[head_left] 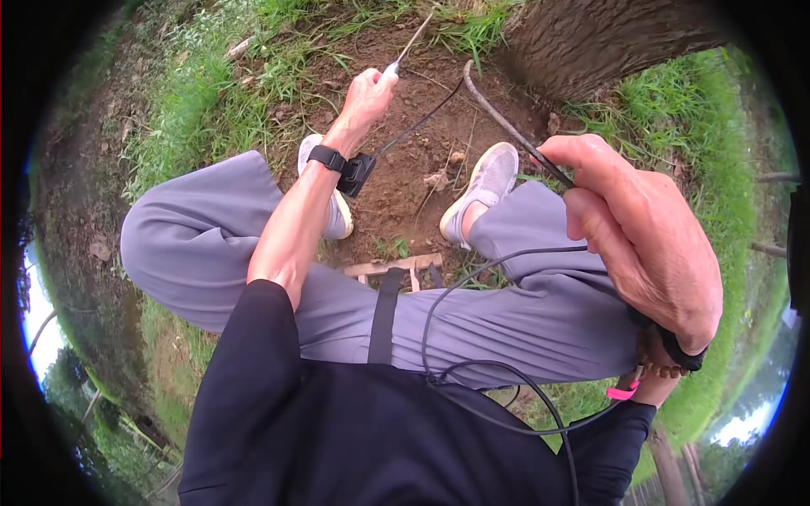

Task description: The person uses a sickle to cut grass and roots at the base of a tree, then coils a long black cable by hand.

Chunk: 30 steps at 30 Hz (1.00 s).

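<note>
My left hand [369, 94] is closed around the whitish handle of a thin, straight tool [413, 38] that points away over the soil. Its exact kind does not show. At the right, nearer the camera, my right hand [645, 223] pinches a curved brown stick [504, 120] between thumb and fingers. The stick's bent far end overlaps the bare soil [396, 135] in front of the tree trunk. A black strap with a small device [358, 174] sits on my left wrist, and a dark cable runs from it toward the stick's bent end.
A thick tree trunk [607, 42] rises at the upper right, with grass [202, 110] around the soil. My two shoes [489, 181] stand apart on the ground. Under my legs is a small wooden frame [395, 264]. A black cable [447, 291] loops across my lap.
</note>
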Each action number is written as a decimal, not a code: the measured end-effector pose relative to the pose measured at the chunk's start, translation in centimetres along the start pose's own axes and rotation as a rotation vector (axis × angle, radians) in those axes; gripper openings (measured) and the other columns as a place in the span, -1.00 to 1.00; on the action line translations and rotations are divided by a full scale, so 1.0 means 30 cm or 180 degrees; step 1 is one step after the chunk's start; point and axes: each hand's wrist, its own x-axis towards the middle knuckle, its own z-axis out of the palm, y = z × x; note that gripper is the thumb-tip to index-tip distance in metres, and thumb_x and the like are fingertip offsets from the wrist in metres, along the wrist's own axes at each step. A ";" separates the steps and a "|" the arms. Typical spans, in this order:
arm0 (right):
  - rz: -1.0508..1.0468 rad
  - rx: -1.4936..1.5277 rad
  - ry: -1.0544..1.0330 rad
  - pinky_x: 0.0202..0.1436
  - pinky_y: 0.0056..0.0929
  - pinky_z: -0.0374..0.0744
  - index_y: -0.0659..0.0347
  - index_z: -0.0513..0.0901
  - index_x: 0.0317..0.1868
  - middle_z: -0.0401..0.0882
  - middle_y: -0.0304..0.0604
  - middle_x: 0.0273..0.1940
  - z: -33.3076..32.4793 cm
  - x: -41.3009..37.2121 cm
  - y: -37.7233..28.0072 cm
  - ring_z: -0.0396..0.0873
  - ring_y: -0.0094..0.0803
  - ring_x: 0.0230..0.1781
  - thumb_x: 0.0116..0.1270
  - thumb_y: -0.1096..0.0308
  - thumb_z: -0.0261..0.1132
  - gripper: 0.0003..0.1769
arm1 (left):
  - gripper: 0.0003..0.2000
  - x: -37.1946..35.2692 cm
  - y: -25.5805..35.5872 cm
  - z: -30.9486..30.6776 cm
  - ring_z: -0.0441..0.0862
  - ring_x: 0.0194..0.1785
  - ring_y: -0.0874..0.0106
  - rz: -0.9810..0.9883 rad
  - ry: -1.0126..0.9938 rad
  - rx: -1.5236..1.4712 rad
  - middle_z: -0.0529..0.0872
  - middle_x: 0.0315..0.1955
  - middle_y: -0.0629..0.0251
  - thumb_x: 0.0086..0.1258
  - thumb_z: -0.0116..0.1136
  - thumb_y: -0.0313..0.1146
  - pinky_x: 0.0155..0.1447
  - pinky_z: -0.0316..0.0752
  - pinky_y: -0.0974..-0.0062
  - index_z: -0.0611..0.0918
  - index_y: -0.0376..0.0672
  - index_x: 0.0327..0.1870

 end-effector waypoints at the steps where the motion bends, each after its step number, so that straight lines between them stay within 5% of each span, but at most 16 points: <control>1: 0.0095 0.0008 -0.0030 -0.41 -0.36 0.46 0.30 0.43 0.15 0.47 -0.11 -0.45 0.001 -0.001 -0.001 0.52 -0.28 -0.52 0.27 0.61 0.07 -0.60 | -0.73 0.015 -0.003 0.006 0.34 -0.64 0.59 0.0172 0.0054 0.0047 0.49 -0.59 0.42 0.37 0.12 -0.18 -0.54 0.27 0.53 0.50 -0.22 -0.38; 7: 0.0353 0.0187 -0.0063 -0.40 -0.37 0.47 0.32 0.45 0.10 0.47 -0.03 -0.36 -0.007 0.011 -0.011 0.53 -0.25 -0.51 0.26 0.61 0.07 -0.63 | -0.79 0.062 0.065 0.037 0.39 -0.58 0.65 0.0036 -0.0180 -0.0136 0.60 -0.47 0.36 0.39 0.13 -0.25 -0.55 0.25 0.65 0.46 -0.20 -0.25; 11: 0.0692 0.0272 -0.0338 -0.39 -0.36 0.48 0.31 0.46 0.09 0.49 -0.03 -0.33 -0.025 0.026 -0.019 0.54 -0.22 -0.49 0.24 0.61 0.09 -0.62 | -0.78 0.162 0.052 0.043 0.44 -0.51 0.57 0.0331 -0.0131 0.0610 0.59 -0.46 0.35 0.36 0.15 -0.23 -0.47 0.33 0.56 0.49 -0.20 -0.28; 14: 0.0621 0.0274 -0.0235 -0.37 -0.36 0.49 0.29 0.46 0.08 0.49 -0.04 -0.33 -0.024 0.033 -0.013 0.54 -0.19 -0.48 0.23 0.61 0.11 -0.62 | -0.69 0.253 0.051 0.081 0.61 -0.35 0.22 0.1046 0.0376 0.0995 0.65 -0.44 0.05 0.27 0.17 -0.15 -0.24 0.49 0.25 0.52 -0.27 -0.28; 20: 0.0706 0.0197 -0.0487 -0.23 -0.24 0.53 0.26 0.45 0.09 0.56 0.02 -0.23 -0.035 0.055 -0.008 0.58 -0.01 -0.31 0.22 0.57 0.16 -0.61 | -0.67 0.318 -0.113 0.212 0.57 -0.08 -0.21 0.0722 0.0114 0.1374 0.64 -0.26 -0.27 0.35 0.05 -0.14 -0.05 0.47 0.04 0.48 -0.31 -0.18; 25: 0.0566 0.0304 -0.0513 -0.19 -0.16 0.54 0.25 0.43 0.09 0.57 0.05 -0.16 -0.031 0.068 -0.024 0.58 0.03 -0.23 0.22 0.53 0.19 -0.61 | -0.72 0.143 -0.158 0.144 0.56 -0.20 -0.21 0.0488 -0.0051 0.1437 0.60 -0.33 -0.23 0.42 0.00 -0.18 -0.14 0.41 0.01 0.36 -0.23 -0.15; 30: 0.0542 -0.0032 -0.0607 -0.25 -0.13 0.55 0.21 0.44 0.06 0.58 0.02 -0.31 -0.034 0.069 -0.046 0.58 0.05 -0.31 0.20 0.51 0.21 -0.62 | -0.71 0.037 -0.191 0.031 0.58 -0.28 -0.07 0.0476 -0.0031 0.1445 0.60 -0.40 -0.11 0.38 0.06 -0.16 -0.21 0.42 0.10 0.41 -0.24 -0.22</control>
